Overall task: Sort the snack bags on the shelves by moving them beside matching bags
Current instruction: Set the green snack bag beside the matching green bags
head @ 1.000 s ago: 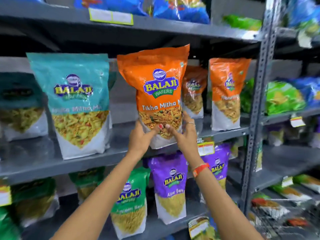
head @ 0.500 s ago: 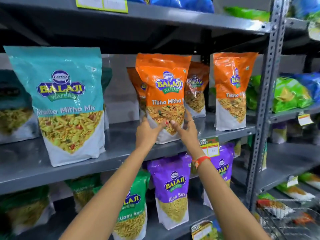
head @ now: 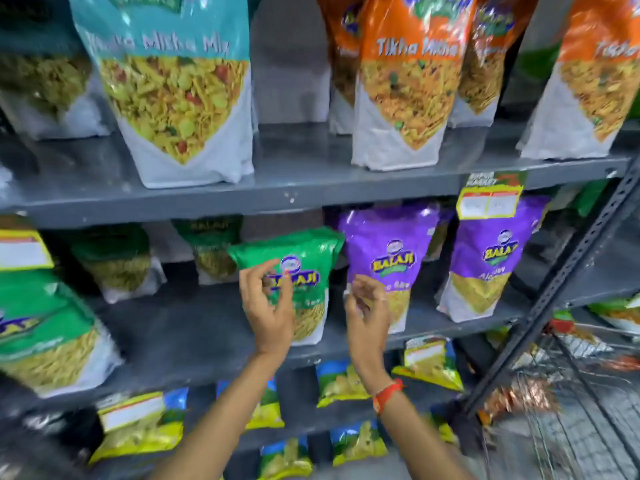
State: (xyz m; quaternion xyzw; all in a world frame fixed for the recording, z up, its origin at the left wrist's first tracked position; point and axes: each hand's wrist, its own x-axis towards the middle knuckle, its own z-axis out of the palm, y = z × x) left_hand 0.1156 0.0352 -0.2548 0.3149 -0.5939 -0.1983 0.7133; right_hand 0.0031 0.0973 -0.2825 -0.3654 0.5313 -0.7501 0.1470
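A green Balaji bag (head: 306, 249) stands on the middle shelf (head: 180, 327), right beside a purple bag (head: 391, 244). My left hand (head: 268, 306) hovers in front of the green bag with its fingers curled and apart, holding nothing. My right hand (head: 367, 306) is in front of the purple bag's lower left, fingers also loose and empty. More green bags (head: 114, 261) stand further left and behind. One shelf up, the orange Tikha Mitha bag (head: 408, 81) stands among other orange bags (head: 588, 81).
A teal Mitha Mix bag (head: 173, 81) stands on the upper shelf (head: 277, 195) at left. A second purple bag (head: 491, 268) is at right. Small yellow-and-blue bags (head: 138, 420) fill the bottom shelf. A grey upright post (head: 571, 271) and a wire cart (head: 571, 393) are at right.
Both hands have let go of the orange bag, which now stands on the upper shelf. They have dropped to the shelf below, and the view has tilted down.
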